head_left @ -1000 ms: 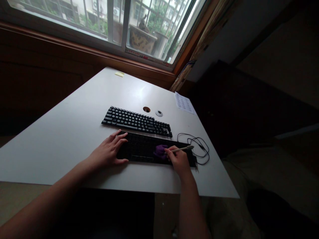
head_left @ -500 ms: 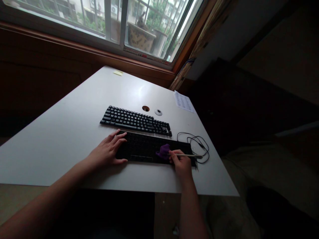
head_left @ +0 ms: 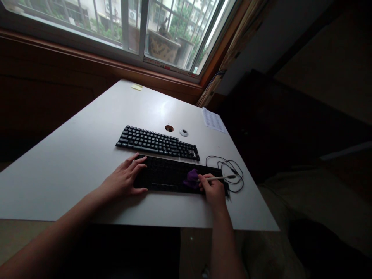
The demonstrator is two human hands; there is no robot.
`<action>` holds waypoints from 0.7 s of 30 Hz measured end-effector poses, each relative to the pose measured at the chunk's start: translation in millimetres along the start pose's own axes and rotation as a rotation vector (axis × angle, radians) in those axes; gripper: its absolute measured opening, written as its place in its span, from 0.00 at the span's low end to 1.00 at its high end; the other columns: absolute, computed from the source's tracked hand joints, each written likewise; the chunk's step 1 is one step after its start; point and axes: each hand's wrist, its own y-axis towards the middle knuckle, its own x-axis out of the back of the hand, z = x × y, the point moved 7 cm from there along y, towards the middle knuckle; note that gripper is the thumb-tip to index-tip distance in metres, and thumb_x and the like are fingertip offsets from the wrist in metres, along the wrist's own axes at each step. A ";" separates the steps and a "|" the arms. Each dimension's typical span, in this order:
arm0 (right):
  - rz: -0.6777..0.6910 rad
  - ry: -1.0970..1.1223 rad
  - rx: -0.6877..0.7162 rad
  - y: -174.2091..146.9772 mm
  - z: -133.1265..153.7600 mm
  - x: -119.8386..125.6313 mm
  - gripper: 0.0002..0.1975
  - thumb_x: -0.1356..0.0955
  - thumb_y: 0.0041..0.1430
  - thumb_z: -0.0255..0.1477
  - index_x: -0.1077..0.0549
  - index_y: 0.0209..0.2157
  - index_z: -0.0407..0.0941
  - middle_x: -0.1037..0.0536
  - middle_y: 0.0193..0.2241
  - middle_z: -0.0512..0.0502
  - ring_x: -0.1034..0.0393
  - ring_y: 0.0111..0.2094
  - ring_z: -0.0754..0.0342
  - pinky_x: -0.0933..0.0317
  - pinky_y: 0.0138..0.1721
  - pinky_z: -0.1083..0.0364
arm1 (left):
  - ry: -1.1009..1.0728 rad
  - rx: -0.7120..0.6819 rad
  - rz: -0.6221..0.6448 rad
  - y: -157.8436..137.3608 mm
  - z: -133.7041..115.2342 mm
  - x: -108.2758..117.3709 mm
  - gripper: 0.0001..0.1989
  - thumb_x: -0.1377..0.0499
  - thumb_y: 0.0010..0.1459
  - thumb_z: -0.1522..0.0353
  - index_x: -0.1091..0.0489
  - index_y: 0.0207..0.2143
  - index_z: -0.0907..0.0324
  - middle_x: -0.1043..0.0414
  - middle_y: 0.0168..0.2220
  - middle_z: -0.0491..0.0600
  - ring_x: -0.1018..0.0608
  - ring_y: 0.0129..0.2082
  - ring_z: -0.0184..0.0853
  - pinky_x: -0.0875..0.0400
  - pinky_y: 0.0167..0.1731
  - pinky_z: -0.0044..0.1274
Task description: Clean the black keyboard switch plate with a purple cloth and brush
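Note:
A black keyboard base (head_left: 165, 166) lies near the front of the white table, its keycaps apparently off. My left hand (head_left: 124, 176) rests at its left end, fingers spread over the top and thumb by the front edge. Pinched in my right hand (head_left: 213, 190) is a thin pale brush (head_left: 216, 178), its dark tip pointing right. A purple cloth (head_left: 191, 179) sits at the brush's other end, against the right half of the base. My fingers partly hide where brush and cloth meet. Behind the base, keycaps (head_left: 157, 142) lie in keyboard order.
A thin black cable (head_left: 240, 172) is coiled right of the base. Farther back are a round table hole (head_left: 169, 128), its white cover ring (head_left: 184, 133), a printed sheet (head_left: 213, 120) and a yellow note (head_left: 136, 87). The white table (head_left: 72, 162) stands by a window.
My right hand and the purple cloth have shifted slightly right. The brush's dark tip has risen a little. My left hand stays on the base.

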 end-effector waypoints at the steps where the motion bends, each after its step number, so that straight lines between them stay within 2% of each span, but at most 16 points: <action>1: -0.011 0.013 -0.001 -1.0 -1.0 0.6 0.19 0.31 0.63 0.46 0.25 0.29 0.45 0.23 0.21 0.50 0.28 0.20 0.55 0.37 0.23 0.58 | 0.001 -0.004 0.000 0.0 -0.1 -0.3 0.37 0.34 0.55 0.48 0.38 0.60 0.57 0.44 0.71 0.56 0.53 0.73 0.53 0.44 0.68 0.45; 7: -0.081 0.131 0.036 -1.2 4.8 -10.4 0.18 0.30 0.63 0.46 0.24 0.31 0.45 0.22 0.23 0.49 0.27 0.22 0.54 0.35 0.25 0.58 | 0.000 -0.003 0.001 0.2 -1.0 0.5 0.37 0.34 0.55 0.48 0.38 0.59 0.58 0.45 0.71 0.56 0.53 0.73 0.55 0.44 0.68 0.46; 10: -0.053 0.138 0.047 3.7 12.1 -18.9 0.18 0.30 0.62 0.45 0.24 0.30 0.45 0.21 0.23 0.49 0.27 0.22 0.54 0.34 0.26 0.57 | -0.005 -0.005 -0.003 0.5 -2.0 1.7 0.36 0.34 0.55 0.49 0.38 0.59 0.57 0.44 0.70 0.57 0.52 0.73 0.54 0.43 0.68 0.46; 17: 0.073 0.090 0.087 10.4 29.8 -38.7 0.17 0.30 0.64 0.45 0.24 0.30 0.46 0.21 0.23 0.49 0.26 0.22 0.53 0.35 0.26 0.57 | -0.009 0.001 -0.001 0.4 -1.4 1.2 0.37 0.33 0.55 0.49 0.38 0.59 0.58 0.43 0.70 0.57 0.52 0.73 0.54 0.44 0.68 0.46; 21: 0.040 -0.074 0.198 11.7 43.2 -43.8 0.16 0.32 0.66 0.43 0.23 0.31 0.46 0.19 0.25 0.47 0.24 0.27 0.50 0.34 0.32 0.56 | -0.029 -0.001 -0.007 0.3 -0.8 1.0 0.36 0.34 0.55 0.49 0.38 0.59 0.57 0.44 0.70 0.56 0.53 0.73 0.54 0.44 0.68 0.46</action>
